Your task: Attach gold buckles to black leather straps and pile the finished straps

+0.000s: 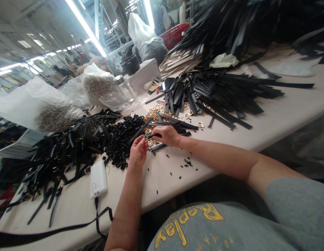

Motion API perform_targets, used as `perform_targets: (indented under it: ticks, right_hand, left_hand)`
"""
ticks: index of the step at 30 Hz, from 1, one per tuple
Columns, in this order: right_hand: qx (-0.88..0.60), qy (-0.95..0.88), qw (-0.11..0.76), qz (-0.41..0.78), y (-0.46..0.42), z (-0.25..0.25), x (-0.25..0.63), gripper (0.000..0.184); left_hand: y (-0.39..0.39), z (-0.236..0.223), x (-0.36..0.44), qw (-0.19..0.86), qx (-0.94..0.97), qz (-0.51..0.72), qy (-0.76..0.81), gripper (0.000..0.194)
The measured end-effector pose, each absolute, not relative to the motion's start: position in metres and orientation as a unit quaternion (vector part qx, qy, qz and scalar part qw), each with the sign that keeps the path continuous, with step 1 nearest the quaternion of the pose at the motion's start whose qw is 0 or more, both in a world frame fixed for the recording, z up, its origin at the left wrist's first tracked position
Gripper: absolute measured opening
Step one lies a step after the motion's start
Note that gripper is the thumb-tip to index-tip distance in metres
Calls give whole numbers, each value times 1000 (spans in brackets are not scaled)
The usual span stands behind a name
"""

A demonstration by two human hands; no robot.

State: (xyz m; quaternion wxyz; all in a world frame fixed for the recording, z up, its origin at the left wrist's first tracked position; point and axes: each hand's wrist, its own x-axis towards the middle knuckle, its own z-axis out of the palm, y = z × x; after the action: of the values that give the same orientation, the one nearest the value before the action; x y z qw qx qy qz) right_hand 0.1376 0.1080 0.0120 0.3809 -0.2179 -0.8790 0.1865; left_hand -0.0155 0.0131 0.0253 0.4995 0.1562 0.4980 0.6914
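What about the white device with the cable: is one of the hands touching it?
No, the white device lies on the table, apart from the left hand and the right hand.

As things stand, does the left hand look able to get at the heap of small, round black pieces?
Probably yes: the left hand is just beside the heap of small, round black pieces, whose near edge lies uncovered; whether the hand holds something is hard to tell.
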Motion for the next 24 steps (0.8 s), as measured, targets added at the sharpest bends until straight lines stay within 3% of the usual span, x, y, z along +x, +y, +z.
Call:
perform_targets:
  ticks: [6,18,24]
  right_hand:
    - [-259,-859,385,215,111,12,137,7]
    - [-196,-860,420,214,108,13,139,8]
    - [-164,-881,400,192,105,10,137,6]
  left_hand:
    - [13,21,-21,399,233,716,523,41]
    - [11,9,-28,155,432,677,575,14]
    - [12,8,-25,149,459,663,572,12]
